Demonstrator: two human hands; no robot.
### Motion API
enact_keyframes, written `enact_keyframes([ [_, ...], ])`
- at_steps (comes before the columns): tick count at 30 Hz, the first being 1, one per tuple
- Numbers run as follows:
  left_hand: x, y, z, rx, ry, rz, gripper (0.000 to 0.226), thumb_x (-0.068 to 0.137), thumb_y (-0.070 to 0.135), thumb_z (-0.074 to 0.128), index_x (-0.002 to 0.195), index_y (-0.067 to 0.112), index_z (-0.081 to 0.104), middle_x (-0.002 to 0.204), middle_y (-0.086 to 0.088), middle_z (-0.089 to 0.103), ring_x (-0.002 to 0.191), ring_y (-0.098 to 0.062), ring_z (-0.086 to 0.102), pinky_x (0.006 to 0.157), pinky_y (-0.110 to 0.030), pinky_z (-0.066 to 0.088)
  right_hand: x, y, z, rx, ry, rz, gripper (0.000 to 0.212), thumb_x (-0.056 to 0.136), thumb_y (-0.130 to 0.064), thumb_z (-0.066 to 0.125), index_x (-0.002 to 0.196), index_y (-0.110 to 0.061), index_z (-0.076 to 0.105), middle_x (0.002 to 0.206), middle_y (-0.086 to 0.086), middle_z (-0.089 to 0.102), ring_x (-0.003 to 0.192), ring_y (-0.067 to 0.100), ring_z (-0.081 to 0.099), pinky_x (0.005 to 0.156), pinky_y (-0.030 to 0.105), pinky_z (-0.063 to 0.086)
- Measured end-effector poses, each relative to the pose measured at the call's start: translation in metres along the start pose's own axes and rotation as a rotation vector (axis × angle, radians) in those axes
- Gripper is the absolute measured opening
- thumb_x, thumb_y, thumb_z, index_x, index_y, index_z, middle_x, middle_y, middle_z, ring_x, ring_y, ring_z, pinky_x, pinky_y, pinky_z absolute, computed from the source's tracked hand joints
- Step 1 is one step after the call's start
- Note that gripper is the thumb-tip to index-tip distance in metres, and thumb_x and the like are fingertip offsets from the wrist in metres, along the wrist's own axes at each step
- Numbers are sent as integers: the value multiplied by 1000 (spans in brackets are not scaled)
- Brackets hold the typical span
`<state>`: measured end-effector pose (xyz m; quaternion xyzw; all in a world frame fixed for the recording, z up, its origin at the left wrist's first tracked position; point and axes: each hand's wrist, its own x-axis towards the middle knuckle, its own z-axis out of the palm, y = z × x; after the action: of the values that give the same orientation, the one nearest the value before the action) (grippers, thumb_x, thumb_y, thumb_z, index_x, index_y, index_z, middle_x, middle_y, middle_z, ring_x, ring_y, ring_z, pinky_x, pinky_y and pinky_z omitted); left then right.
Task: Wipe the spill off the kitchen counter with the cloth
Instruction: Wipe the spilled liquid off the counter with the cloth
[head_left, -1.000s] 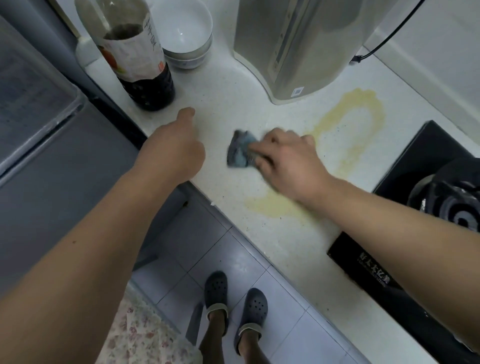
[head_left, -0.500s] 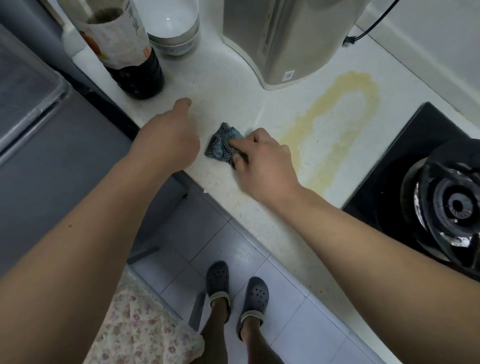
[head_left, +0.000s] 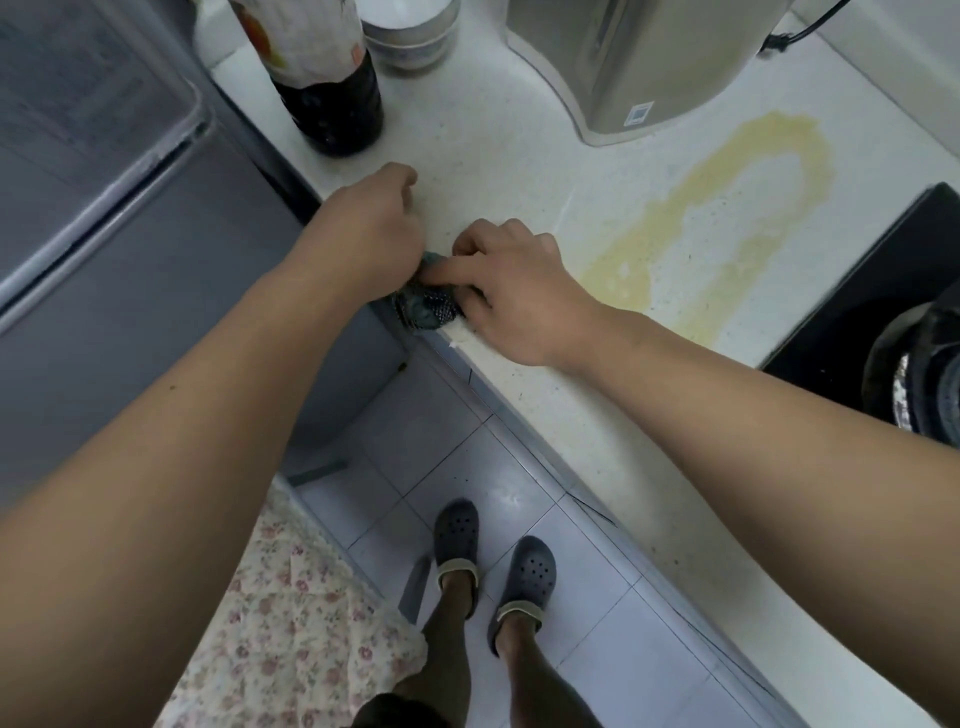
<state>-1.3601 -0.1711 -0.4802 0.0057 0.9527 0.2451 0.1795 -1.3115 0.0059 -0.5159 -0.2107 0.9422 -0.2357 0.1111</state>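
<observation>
Right now both my hands meet at the front edge of the counter (head_left: 498, 171), bunched over the dark patterned cloth (head_left: 427, 307), which sits at the very lip of the worktop, partly hanging past it. My right hand (head_left: 511, 291) has its fingers curled onto the cloth, the forefinger laid along its top, so it grips it. My left hand (head_left: 371, 228) is fisted just beside it and touching the cloth's near end; whether those fingers actually pinch the fabric I cannot tell, since the knuckles hide them.

The spill (head_left: 727, 208), a yellowish looping streak, lies well to the right of the cloth, between the grey electric kettle (head_left: 639, 62) and the black gas hob (head_left: 857, 291), and most of it is not yet wiped. A dark sauce bottle (head_left: 332, 93) and stacked white bowls (head_left: 410, 36) stand behind my left hand.

I judge this as regathering or refolding the cloth between passes. The next move calls for carrying it right onto the streak and pressing flat, keeping clear of the hob.
</observation>
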Motion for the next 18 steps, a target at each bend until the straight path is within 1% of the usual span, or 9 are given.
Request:
enact_keyframes([
  [2, 1, 0, -1, -19, -5, -16, 56, 101, 18, 42, 156, 22, 39, 154, -1, 52, 138, -24, 50, 111, -35, 41, -2, 1, -2, -6, -66, -62, 48, 96, -13, 53, 125, -45, 72, 123, -3, 57, 117, 29, 46, 91, 40, 26],
  [5, 1, 1, -2, -18, -37, -26, 57, 102, 21, 42, 158, 23, 35, 158, -2, 48, 140, -25, 48, 109, -34, 40, -13, 7, -3, -15, -127, -171, 47, 87, -11, 54, 111, -43, 78, 125, -7, 60, 122, 28, 47, 97, 45, 29],
  [8, -1, 5, -2, -6, -59, -27, 56, 105, 26, 40, 160, 23, 31, 159, -4, 46, 140, -27, 48, 108, -36, 41, -31, 23, -8, -20, -139, -251, 45, 82, -11, 58, 106, -41, 80, 124, -14, 62, 127, 23, 49, 102, 48, 29],
  [10, -3, 11, -5, 1, -79, -27, 56, 106, 27, 39, 161, 24, 28, 158, -6, 46, 133, -29, 51, 104, -38, 43, -42, 37, -14, -25, -130, -279, 40, 81, -11, 61, 103, -38, 80, 124, -16, 63, 129, 20, 49, 106, 49, 27],
  [12, -5, 20, -6, -2, -87, -25, 58, 106, 27, 41, 162, 25, 25, 144, -8, 56, 114, -27, 56, 99, -40, 48, -50, 54, -24, -22, -116, -271, 33, 81, -11, 62, 95, -34, 80, 123, -17, 65, 131, 18, 47, 110, 49, 25],
  [14, -8, 32, -4, -9, -78, -20, 60, 106, 27, 42, 162, 25, 23, 111, -5, 62, 100, -26, 59, 93, -44, 54, -55, 72, -36, -32, -87, -245, 28, 81, -9, 65, 89, -32, 79, 122, -19, 66, 132, 15, 48, 111, 48, 23],
  [15, -10, 37, -2, -6, -73, -21, 60, 106, 28, 43, 162, 26, 23, 98, -1, 57, 95, -26, 59, 89, -43, 54, -56, 82, -42, -47, -69, -232, 28, 81, -9, 66, 87, -32, 79, 121, -20, 67, 132, 13, 49, 111, 46, 22],
  [16, -10, 43, 1, 3, -72, -22, 60, 106, 30, 42, 162, 26, 23, 93, 3, 52, 92, -25, 57, 85, -40, 52, -58, 91, -49, -66, -47, -210, 28, 80, -9, 65, 86, -33, 78, 120, -22, 67, 131, 12, 50, 111, 44, 21],
  [18, -9, 52, 6, 26, -86, -25, 60, 107, 33, 42, 163, 25, 23, 105, -1, 54, 94, -23, 50, 82, -34, 44, -60, 105, -61, -92, 18, -121, 28, 79, -13, 61, 84, -34, 79, 118, -24, 68, 130, 13, 51, 110, 41, 20],
])
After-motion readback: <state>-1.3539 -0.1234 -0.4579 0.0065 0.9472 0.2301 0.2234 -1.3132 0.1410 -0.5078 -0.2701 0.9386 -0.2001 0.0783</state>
